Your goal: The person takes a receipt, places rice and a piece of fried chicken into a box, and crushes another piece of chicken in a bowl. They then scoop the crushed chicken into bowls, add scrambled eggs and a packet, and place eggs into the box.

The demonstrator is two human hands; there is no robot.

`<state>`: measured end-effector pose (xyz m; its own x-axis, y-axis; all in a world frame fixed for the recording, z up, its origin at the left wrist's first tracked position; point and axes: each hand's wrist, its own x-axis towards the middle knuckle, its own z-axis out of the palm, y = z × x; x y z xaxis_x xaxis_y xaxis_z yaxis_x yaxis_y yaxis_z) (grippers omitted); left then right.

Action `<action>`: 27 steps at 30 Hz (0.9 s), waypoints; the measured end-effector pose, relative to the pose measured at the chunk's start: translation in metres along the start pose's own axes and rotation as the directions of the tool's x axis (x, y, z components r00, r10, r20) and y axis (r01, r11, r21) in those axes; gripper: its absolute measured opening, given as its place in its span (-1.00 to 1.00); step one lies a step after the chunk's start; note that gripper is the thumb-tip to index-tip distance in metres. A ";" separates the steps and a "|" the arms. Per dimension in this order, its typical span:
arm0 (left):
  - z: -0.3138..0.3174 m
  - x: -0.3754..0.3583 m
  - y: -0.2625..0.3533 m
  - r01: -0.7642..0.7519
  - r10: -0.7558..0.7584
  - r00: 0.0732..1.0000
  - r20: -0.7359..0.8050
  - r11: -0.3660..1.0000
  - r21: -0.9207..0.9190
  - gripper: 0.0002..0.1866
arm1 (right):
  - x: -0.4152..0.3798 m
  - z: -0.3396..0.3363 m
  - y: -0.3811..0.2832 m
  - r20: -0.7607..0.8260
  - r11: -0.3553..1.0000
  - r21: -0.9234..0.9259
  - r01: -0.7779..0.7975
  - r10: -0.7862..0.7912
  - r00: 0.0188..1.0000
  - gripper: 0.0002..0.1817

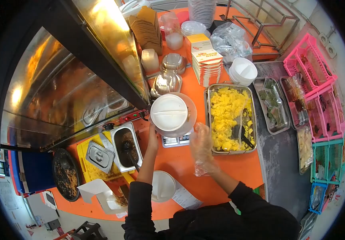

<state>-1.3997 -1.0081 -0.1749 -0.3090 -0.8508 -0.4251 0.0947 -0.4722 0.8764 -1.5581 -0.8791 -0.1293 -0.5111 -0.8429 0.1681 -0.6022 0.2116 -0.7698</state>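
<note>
A white round bowl with a divider across it [169, 112] sits over the kitchen scale [176, 141], above a clear round dish or pan [192, 110]. My left hand [152, 138] is closed on the bowl's near left side, its fingertips partly hidden behind the rim. My right hand [202, 146], in a clear plastic glove, is just right of the scale and bowl, beside a metal tray [232, 153] of yellow rice-like food [226, 118]. The glove blurs its fingers, and I see nothing in them. A dark-handled utensil [246, 142] lies in that tray.
Left stand a metal pan with a ladle [126, 148], a steel lid [99, 157], a black pan [66, 176] and a glass display case [60, 92]. Another divided bowl [163, 186] is near my body. Stacked boxes [206, 66], white bowls [243, 71] and trays [272, 106] are behind and right.
</note>
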 end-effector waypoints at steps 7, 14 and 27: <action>0.034 -0.032 0.039 0.214 -0.205 0.968 -0.143 0.975 0.055 -0.19 | -0.002 0.028 -0.010 0.060 0.980 -0.021 -0.197 0.198 0.978 -0.23; 0.037 -0.052 0.008 0.051 -0.053 0.987 -0.154 0.999 -0.015 -0.40 | -0.038 0.034 0.030 0.059 0.993 -0.113 -0.026 0.033 0.998 -0.25; 0.029 -0.036 -0.029 -0.073 0.099 0.950 -0.297 0.992 0.099 -0.37 | -0.030 -0.020 -0.022 0.237 0.913 -0.014 -0.409 0.400 0.885 -0.33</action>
<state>-1.4190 -0.9574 -0.1781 -0.0028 -0.9233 -0.3841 0.0229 -0.3841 0.9230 -1.5418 -0.8485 -0.1056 -0.5482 -0.7788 -0.3050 -0.3490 0.5444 -0.7628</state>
